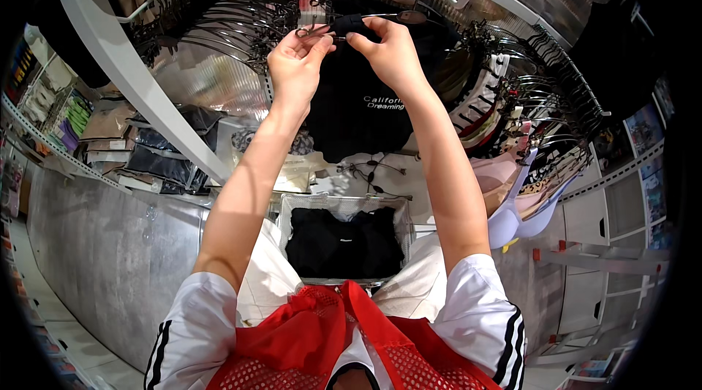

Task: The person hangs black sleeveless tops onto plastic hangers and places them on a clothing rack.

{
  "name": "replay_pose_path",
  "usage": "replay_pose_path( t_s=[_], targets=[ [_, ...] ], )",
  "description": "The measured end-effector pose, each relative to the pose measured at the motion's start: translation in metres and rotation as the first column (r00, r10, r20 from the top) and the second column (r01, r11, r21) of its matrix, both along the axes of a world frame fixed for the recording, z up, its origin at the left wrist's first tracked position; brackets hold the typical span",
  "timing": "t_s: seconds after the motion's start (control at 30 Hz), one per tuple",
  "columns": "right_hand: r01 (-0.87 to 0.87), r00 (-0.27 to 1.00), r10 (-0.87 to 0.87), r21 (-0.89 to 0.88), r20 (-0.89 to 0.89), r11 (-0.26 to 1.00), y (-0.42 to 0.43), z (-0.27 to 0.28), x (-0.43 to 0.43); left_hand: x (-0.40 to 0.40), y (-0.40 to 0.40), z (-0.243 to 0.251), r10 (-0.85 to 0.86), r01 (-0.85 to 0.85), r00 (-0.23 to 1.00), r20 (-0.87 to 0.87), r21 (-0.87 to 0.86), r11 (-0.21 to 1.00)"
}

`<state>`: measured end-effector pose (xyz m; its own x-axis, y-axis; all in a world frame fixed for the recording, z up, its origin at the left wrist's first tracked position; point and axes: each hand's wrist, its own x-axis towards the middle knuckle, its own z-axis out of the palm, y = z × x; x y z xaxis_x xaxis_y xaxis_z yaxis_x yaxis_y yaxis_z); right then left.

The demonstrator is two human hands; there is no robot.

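Observation:
A black garment [356,99] with white lettering hangs in front of me. At its upper edge, my right hand [389,47] pinches the black fabric and a part of a metal clip hanger [411,17]. My left hand [301,55] has its thumb and fingers on a thin dark metal piece with a hook, close to the right fingertips. Which hanger that piece belongs to cannot be told. Below, a white wire basket [408,225] stands between my knees with folded black clothes [344,242] in it.
Empty metal hangers [236,22] crowd a rail at the upper left. Bras and other garments [526,181] hang at the right. Loose hangers [375,173] lie on the white shelf behind the basket. Bagged clothes [164,154] are stacked left, beyond a white post [137,66]. A stepladder [603,258] stands right.

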<state>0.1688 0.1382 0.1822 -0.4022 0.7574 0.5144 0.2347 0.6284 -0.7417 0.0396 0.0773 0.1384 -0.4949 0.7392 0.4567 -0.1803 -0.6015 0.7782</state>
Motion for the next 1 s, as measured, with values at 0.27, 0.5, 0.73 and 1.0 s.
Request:
replay_pose_path(
  t_s=[0.27, 0.5, 0.73, 1.0],
  targets=[
    [-0.052, 0.998, 0.047, -0.111, -0.047, 0.992, -0.004, 0.005, 0.004, 0.006, -0.003, 0.0, 0.078, -0.077, 0.995, -0.06, 0.017, 0.997],
    [-0.078, 0.995, 0.067, -0.177, -0.068, 0.981, -0.013, 0.01, 0.005, 0.004, -0.001, -0.001, 0.009, -0.009, 1.0, 0.027, 0.028, 1.0],
    [0.232, 0.971, -0.211, 0.624, -0.108, 0.747, -0.029, -0.012, 0.051, -0.003, -0.024, -0.013, -0.064, 0.023, 0.987, -0.148, -0.26, 0.965],
    [0.43, 0.894, -0.421, 0.549, -0.151, 0.717, 0.024, -0.008, 0.113, 0.0, -0.046, 0.027, 0.617, -0.31, 0.228, -0.753, 0.544, 0.779]
  ],
)
